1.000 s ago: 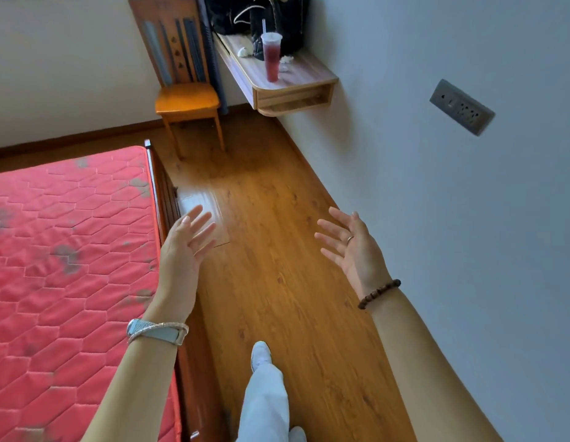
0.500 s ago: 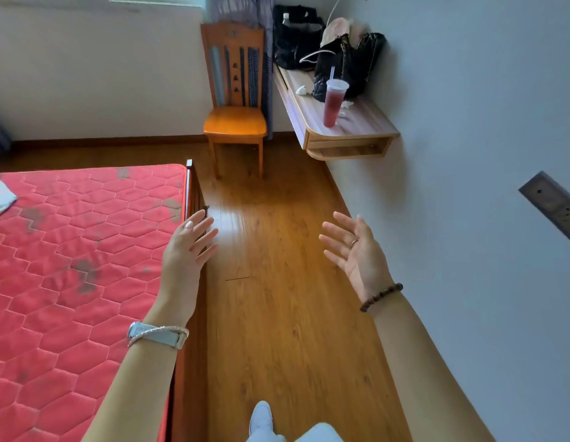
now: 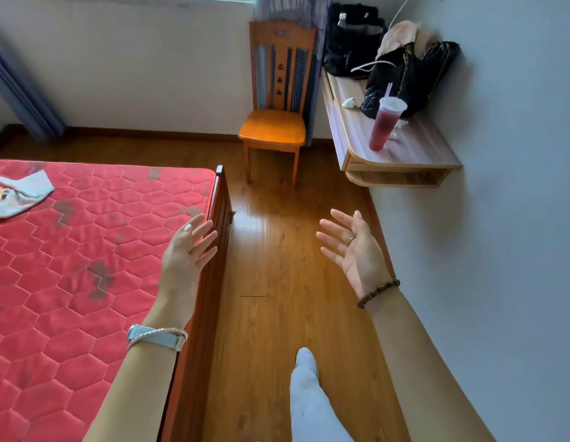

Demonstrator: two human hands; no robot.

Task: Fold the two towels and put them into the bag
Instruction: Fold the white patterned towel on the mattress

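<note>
As I log both empty: left hand (image 3: 185, 253), fingers spread, above bed (image 3: 86, 266) edge | right hand (image 3: 354, 250), fingers spread | crumpled towel (image 3: 19, 193), far left of left hand.

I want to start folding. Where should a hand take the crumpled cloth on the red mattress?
Probably its right corner, pinched from the right by the left hand: the towel lies crumpled, and that corner sticks out free on the mattress.

We reach both arms forward. Our left hand (image 3: 185, 254) hovers over the outer edge of the bed (image 3: 86, 250), fingers straight and spread. Our right hand (image 3: 357, 250) is well off the bed's side, palm turned inward, fingers splayed.
</note>
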